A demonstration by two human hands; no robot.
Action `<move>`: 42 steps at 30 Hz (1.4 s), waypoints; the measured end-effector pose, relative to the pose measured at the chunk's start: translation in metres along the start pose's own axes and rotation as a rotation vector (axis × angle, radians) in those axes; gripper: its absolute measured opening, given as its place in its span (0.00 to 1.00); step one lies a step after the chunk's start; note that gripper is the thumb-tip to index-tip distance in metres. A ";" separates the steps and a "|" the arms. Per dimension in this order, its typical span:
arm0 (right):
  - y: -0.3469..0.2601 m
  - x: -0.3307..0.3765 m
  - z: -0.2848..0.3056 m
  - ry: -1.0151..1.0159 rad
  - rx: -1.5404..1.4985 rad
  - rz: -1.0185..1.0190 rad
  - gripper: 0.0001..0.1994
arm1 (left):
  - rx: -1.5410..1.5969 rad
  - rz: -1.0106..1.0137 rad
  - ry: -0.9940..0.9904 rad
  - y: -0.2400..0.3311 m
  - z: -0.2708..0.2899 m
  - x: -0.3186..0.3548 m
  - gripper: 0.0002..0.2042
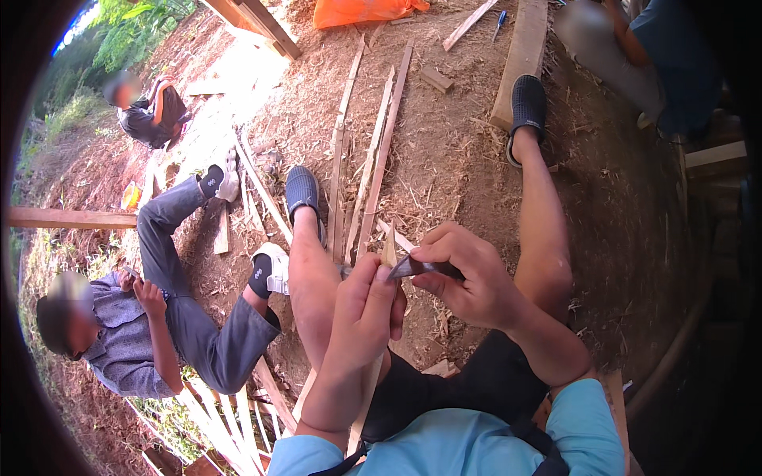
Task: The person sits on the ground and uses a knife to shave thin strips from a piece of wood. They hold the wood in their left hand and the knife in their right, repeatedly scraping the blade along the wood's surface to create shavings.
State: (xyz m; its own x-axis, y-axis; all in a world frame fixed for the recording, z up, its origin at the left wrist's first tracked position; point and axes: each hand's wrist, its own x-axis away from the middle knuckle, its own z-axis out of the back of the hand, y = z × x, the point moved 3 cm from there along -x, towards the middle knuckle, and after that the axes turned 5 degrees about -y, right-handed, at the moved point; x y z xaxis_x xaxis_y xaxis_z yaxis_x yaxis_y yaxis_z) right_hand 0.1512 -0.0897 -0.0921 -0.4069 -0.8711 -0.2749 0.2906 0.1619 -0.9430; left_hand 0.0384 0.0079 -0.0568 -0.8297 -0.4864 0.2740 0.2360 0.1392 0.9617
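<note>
Shavings litter dirt ground while the left hand pinches pointed wood, the right hand a dark blade.

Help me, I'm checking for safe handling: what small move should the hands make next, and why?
Probably ease the left thumb back a little before moving the dark blade: held in the right hand, its pointed end sits right by that thumb, while the left hand grips the pale wood piece close by.
</note>
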 end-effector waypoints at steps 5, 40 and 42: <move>0.004 -0.001 -0.001 -0.015 -0.063 0.063 0.11 | -0.105 -0.070 -0.013 0.004 -0.001 0.001 0.09; 0.026 -0.009 -0.020 0.479 -0.112 -0.157 0.09 | 0.149 0.172 -0.145 -0.041 0.031 0.047 0.11; 0.013 -0.008 -0.024 0.353 -0.035 -0.030 0.09 | 0.243 0.172 -0.084 -0.044 0.042 0.041 0.11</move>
State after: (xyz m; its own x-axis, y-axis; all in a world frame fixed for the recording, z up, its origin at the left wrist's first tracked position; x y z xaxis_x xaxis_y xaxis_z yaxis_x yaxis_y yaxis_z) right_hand 0.1373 -0.0689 -0.1067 -0.6905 -0.6631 -0.2890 0.2464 0.1600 -0.9559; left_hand -0.0268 0.0179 -0.0883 -0.8295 -0.3660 0.4219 0.2568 0.4208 0.8700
